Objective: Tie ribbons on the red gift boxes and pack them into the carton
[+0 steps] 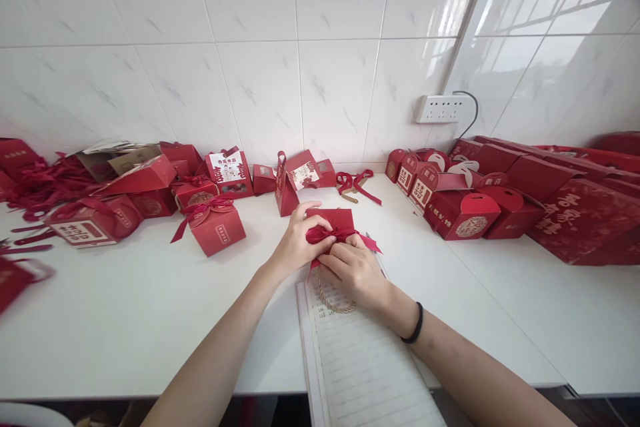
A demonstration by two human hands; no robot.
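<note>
In the middle of the white table, both hands are at a small red box (336,215). A red ribbon (371,243) is gathered on its near side, with one loose end sticking out to the right. My left hand (299,240) curls around the box's left side, thumb and fingers closed on the ribbon. From the right, my right hand (357,271) pinches the same ribbon, its fingertips close to my left thumb and partly hidden. Beneath the hands, a twisted beige cord (334,307) lies on an open lined notebook (367,353) with handwriting at the top.
A red box with a ribbon bow (219,230) stands left of my hands, before a pile of boxes and ribbons (55,183). Loose ribbon (361,185) lies behind. Rightward are several handled boxes (463,213) and large red bags (585,220). A power strip (440,109) hangs on the tiled wall.
</note>
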